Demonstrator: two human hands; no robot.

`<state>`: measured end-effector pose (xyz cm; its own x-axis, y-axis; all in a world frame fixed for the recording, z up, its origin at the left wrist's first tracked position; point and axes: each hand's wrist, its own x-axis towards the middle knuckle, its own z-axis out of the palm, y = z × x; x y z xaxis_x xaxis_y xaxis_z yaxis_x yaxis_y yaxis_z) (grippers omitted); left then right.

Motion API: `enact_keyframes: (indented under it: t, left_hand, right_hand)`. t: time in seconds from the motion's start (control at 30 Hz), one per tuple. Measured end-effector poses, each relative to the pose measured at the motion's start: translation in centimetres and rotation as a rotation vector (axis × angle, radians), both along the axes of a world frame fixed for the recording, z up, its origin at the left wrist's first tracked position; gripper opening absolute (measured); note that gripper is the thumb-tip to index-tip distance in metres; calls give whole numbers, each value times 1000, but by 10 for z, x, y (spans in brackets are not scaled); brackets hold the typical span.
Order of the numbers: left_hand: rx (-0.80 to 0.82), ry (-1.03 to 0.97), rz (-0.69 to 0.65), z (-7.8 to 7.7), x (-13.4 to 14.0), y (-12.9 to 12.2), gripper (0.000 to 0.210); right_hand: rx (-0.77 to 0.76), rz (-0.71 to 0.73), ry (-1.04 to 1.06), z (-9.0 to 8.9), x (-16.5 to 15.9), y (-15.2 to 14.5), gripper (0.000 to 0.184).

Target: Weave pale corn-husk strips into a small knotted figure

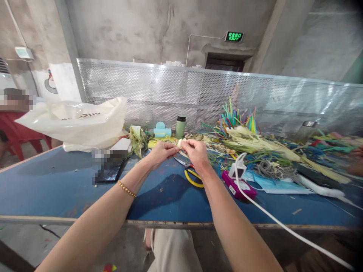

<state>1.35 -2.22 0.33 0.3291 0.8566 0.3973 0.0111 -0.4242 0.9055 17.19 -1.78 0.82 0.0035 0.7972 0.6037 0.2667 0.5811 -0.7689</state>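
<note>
Above the middle of the blue table (159, 200), both hands meet at their fingertips. My right hand (196, 152) is closed in a pinch on a small cream-coloured piece (180, 143), perhaps a bit of husk. My left hand (161, 154) is pinched shut right beside it; what lies between its fingertips is too small to make out. Scissors with yellow handles (193, 179) lie under my right wrist, partly hidden by it. Pale dried husks (249, 140) are heaped to the right, and a bunch of yellowish-green husks (138, 140) sits to the left.
Left are a large white plastic bag (93, 126) and a dark phone (112, 170). A green bottle (180, 127) stands behind my hands. To the right are a purple power block (238, 185) with a white cable, grey cord (272, 170), a blue mask (280, 185) and another person's hand (356, 160).
</note>
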Motion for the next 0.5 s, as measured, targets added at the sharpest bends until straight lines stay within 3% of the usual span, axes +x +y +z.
enact_keyframes:
  t: [0.17,0.3,0.5]
  left_hand:
    - [84,57,77,-5,1,5,37]
    - [121,85,126,-7,2,8,36]
    - [72,69,19,-3,2,3,27]
  right_hand:
    - [-67,41,69,2,-1,-1,38]
    - [2,86,9,-1,-1,2,35]
    - [48,70,-38,-1,0,2,28]
